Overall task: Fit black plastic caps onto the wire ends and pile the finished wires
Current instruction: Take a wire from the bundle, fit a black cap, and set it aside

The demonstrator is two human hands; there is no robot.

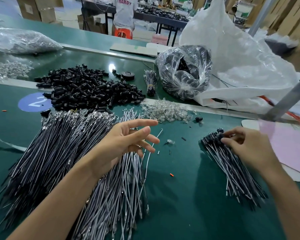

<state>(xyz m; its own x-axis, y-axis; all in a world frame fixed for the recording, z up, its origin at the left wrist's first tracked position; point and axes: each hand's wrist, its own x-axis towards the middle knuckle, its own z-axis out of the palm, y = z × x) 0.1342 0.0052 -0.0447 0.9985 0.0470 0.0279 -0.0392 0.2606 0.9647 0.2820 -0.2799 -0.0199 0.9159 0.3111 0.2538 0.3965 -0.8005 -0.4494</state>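
A heap of black plastic caps (87,87) lies at the back left of the green table (189,196). In front of it spreads a big fan of uncapped black and white wires (59,153). My left hand (126,144) hovers over the white wires, fingers spread and relaxed, holding nothing. To the right lies a smaller pile of capped wires (232,172), caps pointing away from me. My right hand (246,146) rests on that pile's capped end, thumb and fingers pinching a black cap there.
Clear glass bulbs (164,110) lie in a mound behind the hands. Further back are a tied wire bundle (151,82), a tape roll (127,74), a clear bag of black parts (185,71) and a large white sack (241,63). Pink sheets (287,146) lie far right.
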